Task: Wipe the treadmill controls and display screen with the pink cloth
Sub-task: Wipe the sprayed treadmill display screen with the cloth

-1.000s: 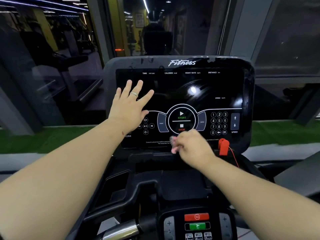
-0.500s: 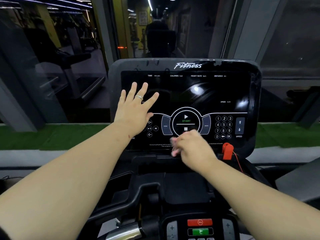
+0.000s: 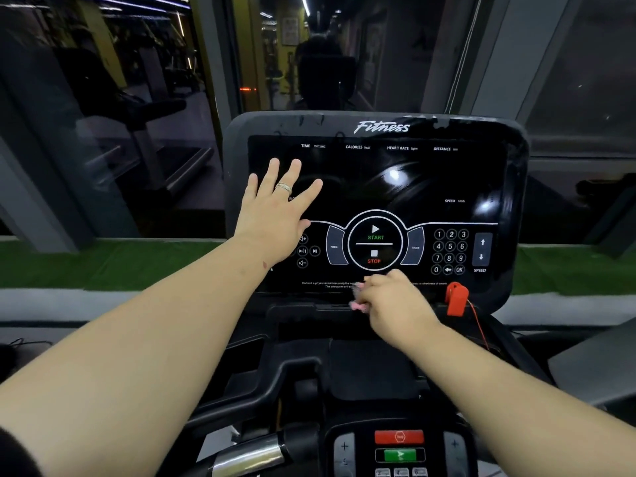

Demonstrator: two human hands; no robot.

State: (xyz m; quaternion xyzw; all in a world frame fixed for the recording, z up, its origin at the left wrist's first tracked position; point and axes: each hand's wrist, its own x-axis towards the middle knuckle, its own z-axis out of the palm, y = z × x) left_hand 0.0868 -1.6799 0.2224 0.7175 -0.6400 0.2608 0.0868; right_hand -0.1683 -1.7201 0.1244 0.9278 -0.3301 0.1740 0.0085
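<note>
The right hand (image 3: 392, 301) is clamped on the pink cloth (image 3: 358, 304), bunched so that only a little shows at the fingers; its long axis cannot be told. It presses at the near bottom edge of the display screen (image 3: 378, 187), just below the STOP button (image 3: 374, 257). The unwiped panel lies up and away from it, its long axis running left to right. The left hand (image 3: 275, 215), fingers spread flat, braces the screen's left side, holding nothing. The keypad (image 3: 449, 251) lies to the right, nearer the cloth hand.
</note>
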